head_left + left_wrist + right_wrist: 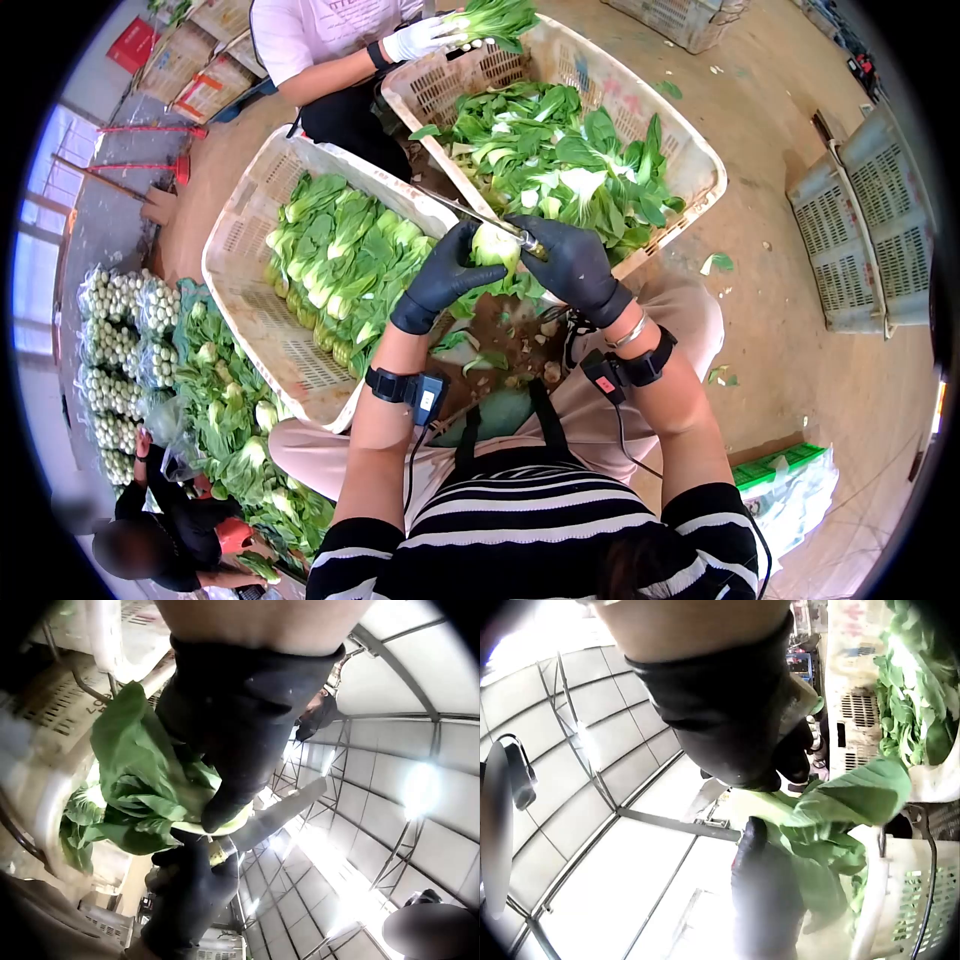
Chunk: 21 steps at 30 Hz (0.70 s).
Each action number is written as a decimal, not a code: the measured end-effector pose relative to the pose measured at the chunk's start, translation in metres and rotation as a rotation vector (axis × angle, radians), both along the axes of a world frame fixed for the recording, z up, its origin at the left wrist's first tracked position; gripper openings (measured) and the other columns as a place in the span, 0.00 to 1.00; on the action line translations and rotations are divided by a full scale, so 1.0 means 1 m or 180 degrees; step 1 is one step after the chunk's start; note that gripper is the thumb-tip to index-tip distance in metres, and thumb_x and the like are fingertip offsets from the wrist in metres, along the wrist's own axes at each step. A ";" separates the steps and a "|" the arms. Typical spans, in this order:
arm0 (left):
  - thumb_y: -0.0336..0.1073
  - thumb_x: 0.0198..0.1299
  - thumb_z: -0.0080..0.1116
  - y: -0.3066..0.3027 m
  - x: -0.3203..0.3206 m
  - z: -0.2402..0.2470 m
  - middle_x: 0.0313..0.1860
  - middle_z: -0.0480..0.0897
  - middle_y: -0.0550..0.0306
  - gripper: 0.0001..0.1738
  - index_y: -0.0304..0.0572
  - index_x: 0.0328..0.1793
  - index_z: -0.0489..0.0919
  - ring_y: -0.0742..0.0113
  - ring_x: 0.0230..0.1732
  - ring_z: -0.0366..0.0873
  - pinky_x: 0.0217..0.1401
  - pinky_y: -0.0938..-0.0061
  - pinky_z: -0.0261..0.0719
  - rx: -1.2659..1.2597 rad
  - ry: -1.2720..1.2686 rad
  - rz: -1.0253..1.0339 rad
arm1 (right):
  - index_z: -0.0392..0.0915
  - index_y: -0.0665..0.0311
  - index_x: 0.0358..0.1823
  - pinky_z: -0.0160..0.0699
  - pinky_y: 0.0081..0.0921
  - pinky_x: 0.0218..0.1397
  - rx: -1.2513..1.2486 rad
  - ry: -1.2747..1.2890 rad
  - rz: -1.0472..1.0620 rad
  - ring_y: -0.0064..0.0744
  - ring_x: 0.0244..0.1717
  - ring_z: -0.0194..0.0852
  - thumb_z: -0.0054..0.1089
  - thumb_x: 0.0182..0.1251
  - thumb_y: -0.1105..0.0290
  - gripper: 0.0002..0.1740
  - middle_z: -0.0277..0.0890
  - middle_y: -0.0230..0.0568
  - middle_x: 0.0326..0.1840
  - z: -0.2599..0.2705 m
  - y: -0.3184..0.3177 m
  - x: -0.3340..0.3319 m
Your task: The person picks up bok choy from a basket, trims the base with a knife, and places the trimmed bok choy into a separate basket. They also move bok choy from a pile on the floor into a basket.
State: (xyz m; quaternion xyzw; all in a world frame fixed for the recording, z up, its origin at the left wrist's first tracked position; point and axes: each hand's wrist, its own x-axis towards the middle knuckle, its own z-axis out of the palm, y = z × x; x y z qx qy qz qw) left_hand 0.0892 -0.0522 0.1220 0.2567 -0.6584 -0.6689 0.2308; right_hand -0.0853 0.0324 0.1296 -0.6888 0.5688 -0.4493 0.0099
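Note:
My black-gloved left hand [445, 275] grips a bok choy [497, 247] by its pale base, thumb along one side. Its green leaves [139, 772] hang away from the hand in the left wrist view. In my right hand [575, 262], gloved in black too, is a knife [478, 212], its fingers curled round the yellowish handle. The blade lies right at the bok choy's base and points to the upper left in the head view. Beyond the hands stand a crate with rows of bok choy [345, 250] and a crate with looser bok choy and leaves [570, 160].
The left crate's rim [225, 210] and the right crate's rim [690, 130] border the hands. Across from me, a white-gloved person holds another bok choy [490, 25]. Leafy heaps [230, 400] and bagged bok choy [110, 370] lie left; stacked crates [850, 235] stand right.

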 end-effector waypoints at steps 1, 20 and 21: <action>0.32 0.44 0.68 -0.002 -0.006 -0.002 0.50 0.73 0.57 0.35 0.34 0.59 0.65 0.66 0.51 0.70 0.56 0.72 0.68 -0.0021 -0.0001 -0.0014 | 0.77 0.56 0.43 0.73 0.31 0.25 -0.0021 -0.0001 -0.0014 0.42 0.24 0.75 0.61 0.48 0.68 0.17 0.77 0.41 0.29 0.001 -0.001 -0.003; 0.34 0.45 0.67 -0.027 -0.038 0.020 0.39 0.81 0.55 0.19 0.34 0.44 0.78 0.68 0.41 0.76 0.47 0.72 0.73 -0.1142 0.0032 0.0184 | 0.74 0.59 0.36 0.69 0.36 0.23 -0.0052 0.1365 -0.0903 0.40 0.22 0.72 0.56 0.52 0.67 0.10 0.72 0.40 0.23 -0.007 -0.017 -0.044; 0.35 0.45 0.68 -0.030 -0.055 0.029 0.37 0.81 0.57 0.19 0.34 0.43 0.78 0.70 0.38 0.77 0.44 0.74 0.74 -0.0550 0.0148 0.0250 | 0.74 0.59 0.36 0.69 0.38 0.22 -0.0386 0.1601 -0.1129 0.40 0.22 0.72 0.54 0.53 0.66 0.09 0.72 0.40 0.22 -0.013 -0.022 -0.066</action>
